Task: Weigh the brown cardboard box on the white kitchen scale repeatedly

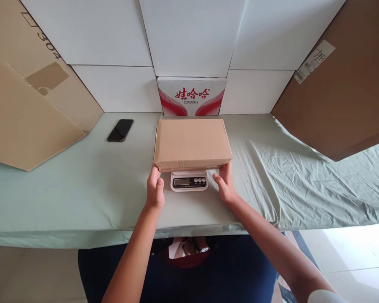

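1. The left hand and right hand each touch a near bottom corner of the brown box, fingers loose.
2. The box sits on the small white scale on the tabletop.
3. I think the box is being weighed; next, both hands should let go.
4. A black phone lies far off.

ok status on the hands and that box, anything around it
Left hand and right hand at the near corners of the cardboard box. Box sits on white scale. Phone off left, clear; printed carton behind.
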A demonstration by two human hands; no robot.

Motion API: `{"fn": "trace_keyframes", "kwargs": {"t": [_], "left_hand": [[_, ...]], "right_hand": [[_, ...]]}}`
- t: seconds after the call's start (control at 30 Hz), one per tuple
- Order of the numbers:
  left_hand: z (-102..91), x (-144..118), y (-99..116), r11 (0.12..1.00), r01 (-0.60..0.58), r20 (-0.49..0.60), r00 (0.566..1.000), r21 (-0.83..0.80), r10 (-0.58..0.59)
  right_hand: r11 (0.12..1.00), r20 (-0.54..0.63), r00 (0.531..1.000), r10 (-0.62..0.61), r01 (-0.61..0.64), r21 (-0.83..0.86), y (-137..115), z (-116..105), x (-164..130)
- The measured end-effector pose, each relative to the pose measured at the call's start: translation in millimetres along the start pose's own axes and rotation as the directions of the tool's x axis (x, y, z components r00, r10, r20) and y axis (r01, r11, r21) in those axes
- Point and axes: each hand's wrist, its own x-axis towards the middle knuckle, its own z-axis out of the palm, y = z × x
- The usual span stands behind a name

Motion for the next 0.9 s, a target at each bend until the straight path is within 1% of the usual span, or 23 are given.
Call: {"fn": "trace_keyframes", "kwargs": {"t": [0.13,0.27,0.4,0.57,0.7,0.9], "left_hand": [[-0.5,-2.1,-1.5,1.000,0.029,-0.022,0.999,0.004,-0.029],[-0.9,-0.6,-3.1,0.997,0.082,-0.038,0.996,0.012,-0.082],[-0.8,0.8,-4.0,0.994,0.107,-0.058,0.993,0.013,-0.106],[-0.1,2.3,-3.2,0.994,0.105,-0.056,0.993,0.010,-0.104],[-1.0,2.5,-4.2,0.993,0.110,-0.074,0.991,0.032,-0.107],[-1.7,1.4,-3.4,0.994,0.113,-0.064,0.992,0.015,-0.111]], "right_hand": [[0.999,-0.017,1.000,0.010,-0.011,-0.034,-2.2,2.1,-2.0],[1.000,-0.031,0.999,0.015,-0.016,-0.026,-3.5,4.1,0.7],[0.999,-0.035,0.999,0.028,-0.029,-0.037,-5.0,4.3,2.2],[0.998,-0.053,0.997,0.049,-0.051,-0.030,-7.3,4.3,2.5],[0.998,-0.066,0.996,0.065,-0.065,-0.004,-7.7,4.9,3.5],[0.998,-0.071,0.996,0.059,-0.059,0.000,-5.7,4.4,4.3]]}}
